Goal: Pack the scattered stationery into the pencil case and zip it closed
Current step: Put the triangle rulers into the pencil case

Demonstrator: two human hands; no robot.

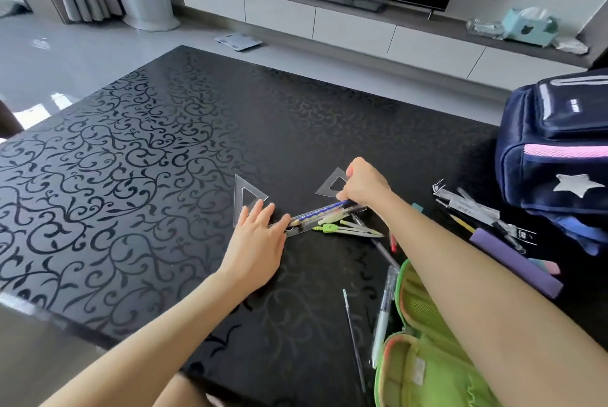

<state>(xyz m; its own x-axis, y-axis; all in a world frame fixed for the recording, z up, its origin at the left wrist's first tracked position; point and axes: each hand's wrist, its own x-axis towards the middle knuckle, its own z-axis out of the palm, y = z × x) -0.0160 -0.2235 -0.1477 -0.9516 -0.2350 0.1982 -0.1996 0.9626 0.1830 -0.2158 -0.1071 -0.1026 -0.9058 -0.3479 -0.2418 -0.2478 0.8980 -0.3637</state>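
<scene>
Black scroll-patterned tabletop in a living room. Left hand lies flat with fingers straight, fingertips on the left end of a clear ruler carrying pencils. Right hand is curled, gripping the ruler's right end. Green pencil case lies unzipped lower right, with pens beside it.

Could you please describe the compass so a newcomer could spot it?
On the black patterned table, look just beyond the open green pencil case. The lime-green compass with silver legs lies there, the only forked tool among straight pens.
</scene>
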